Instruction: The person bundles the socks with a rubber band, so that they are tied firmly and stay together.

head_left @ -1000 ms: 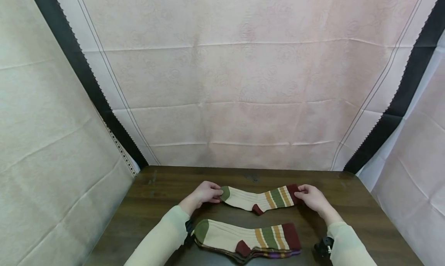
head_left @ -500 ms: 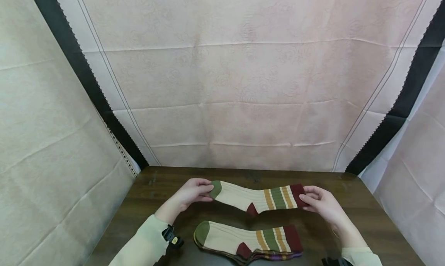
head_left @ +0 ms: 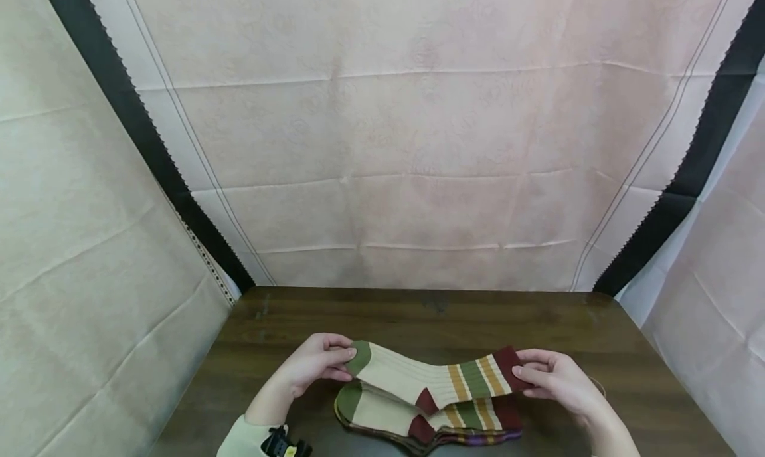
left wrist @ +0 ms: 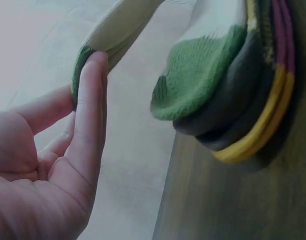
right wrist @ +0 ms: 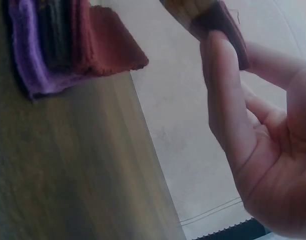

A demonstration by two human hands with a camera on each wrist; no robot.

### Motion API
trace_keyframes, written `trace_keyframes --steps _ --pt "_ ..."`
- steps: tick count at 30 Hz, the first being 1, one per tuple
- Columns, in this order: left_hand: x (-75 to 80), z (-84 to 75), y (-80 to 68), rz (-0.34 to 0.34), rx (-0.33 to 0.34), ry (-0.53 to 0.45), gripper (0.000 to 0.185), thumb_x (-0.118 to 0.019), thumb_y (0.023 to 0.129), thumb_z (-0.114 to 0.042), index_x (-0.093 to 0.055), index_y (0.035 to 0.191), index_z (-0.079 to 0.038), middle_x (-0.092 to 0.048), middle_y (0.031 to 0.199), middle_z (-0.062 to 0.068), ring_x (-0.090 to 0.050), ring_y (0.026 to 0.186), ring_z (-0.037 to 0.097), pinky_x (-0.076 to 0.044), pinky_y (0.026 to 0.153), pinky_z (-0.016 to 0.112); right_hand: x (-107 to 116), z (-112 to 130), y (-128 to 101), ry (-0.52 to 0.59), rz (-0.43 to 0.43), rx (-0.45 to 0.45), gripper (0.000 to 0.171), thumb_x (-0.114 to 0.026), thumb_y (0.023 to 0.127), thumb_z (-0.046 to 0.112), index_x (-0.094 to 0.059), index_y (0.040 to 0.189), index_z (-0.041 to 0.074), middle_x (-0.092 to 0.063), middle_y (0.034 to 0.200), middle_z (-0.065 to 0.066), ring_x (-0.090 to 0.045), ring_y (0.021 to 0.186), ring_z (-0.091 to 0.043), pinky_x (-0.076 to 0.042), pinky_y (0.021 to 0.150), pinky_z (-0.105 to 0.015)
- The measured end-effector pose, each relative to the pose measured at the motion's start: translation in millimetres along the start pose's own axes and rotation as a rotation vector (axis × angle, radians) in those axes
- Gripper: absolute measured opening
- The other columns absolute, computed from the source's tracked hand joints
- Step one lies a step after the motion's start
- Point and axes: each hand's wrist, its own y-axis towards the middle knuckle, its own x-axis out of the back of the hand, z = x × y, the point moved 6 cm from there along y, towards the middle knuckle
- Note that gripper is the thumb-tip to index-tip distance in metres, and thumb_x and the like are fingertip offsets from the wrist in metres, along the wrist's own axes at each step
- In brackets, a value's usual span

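Just under your hands sits the pile of socks on the dark surface. Your left hand pinches the green toe of the striped sock, and your right hand pinches its red cuff. Keep it pulled flat and line up toe over toe.

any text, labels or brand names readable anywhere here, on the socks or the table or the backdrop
None can be read: the held sock, the sock stack, the table and the backdrop show no words, numbers or signs.
The wrist device is too small to tell.
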Motion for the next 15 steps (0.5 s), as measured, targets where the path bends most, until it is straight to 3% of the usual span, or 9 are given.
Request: trace_keyframes --steps 8,15 --pt "-5.7 5.2 -19.3 0.085 0.025 0.032 0.032 -0.067 0.096 -0.015 -0.061 0.116 0.008 -0.072 0.092 0.018 -0.072 0.074 0.027 -0.06 0.069 0.037 -11 -1 -10 -0.04 0.194 -0.027 0.053 -0.07 0.094 0.014 -0.048 0.13 -0.018 -0.07 0.098 -0.012 -0.069 0.086 -0.021 -0.06 0.071 -0.036" --pt "-8.5 7.3 -23.6 0.136 0.037 0.071 0.028 -0.068 0.095 -0.013 -0.062 0.112 0.008 -0.071 0.09 0.02 -0.072 0.071 0.027 -0.06 0.064 0.036 -20 -3 -9 -0.089 0.261 0.009 0.043 -0.068 0.094 0.011 -0.052 0.124 -0.015 -0.068 0.089 -0.011 -0.068 0.077 -0.019 -0.059 0.064 -0.032"
